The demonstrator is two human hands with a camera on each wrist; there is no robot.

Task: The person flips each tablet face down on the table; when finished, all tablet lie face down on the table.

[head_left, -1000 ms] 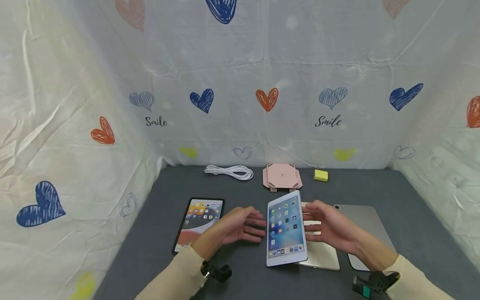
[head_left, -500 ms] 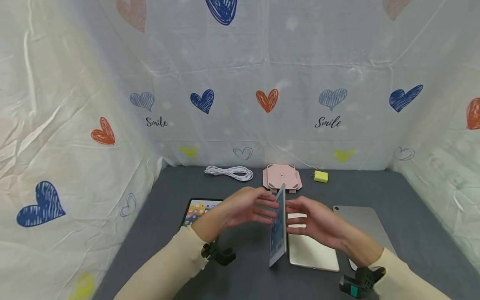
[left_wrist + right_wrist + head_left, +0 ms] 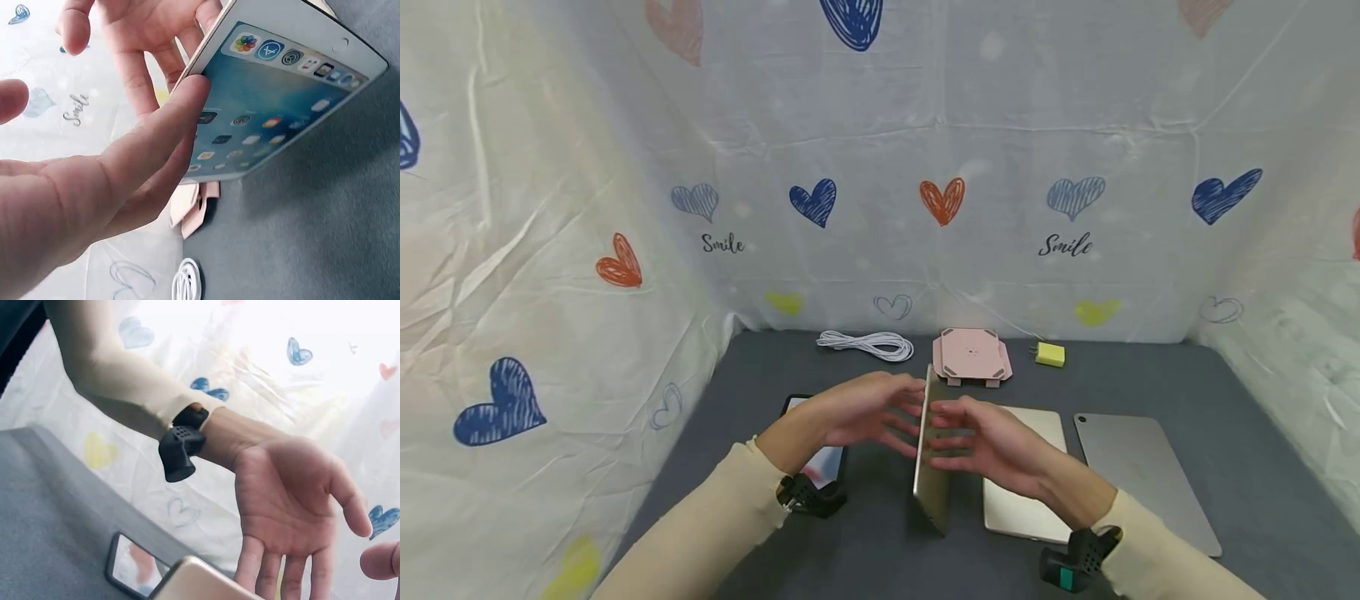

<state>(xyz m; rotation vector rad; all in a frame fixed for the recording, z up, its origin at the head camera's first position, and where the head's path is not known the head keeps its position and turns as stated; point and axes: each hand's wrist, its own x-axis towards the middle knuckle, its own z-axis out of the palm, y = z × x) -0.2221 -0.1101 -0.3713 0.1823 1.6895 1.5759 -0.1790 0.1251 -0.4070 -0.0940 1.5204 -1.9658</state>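
- Left hand (image 3: 868,408) and right hand (image 3: 992,446), fingers apart, hold the tablet (image 3: 932,492) on edge between them
- It has turned; our head view now shows its back
- Grey table (image 3: 880,550) below, heart-printed cloth (image 3: 1015,150) behind

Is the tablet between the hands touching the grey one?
Apart. The head view shows dark table and the flat gold tablet between the held tablet and the grey tablet.
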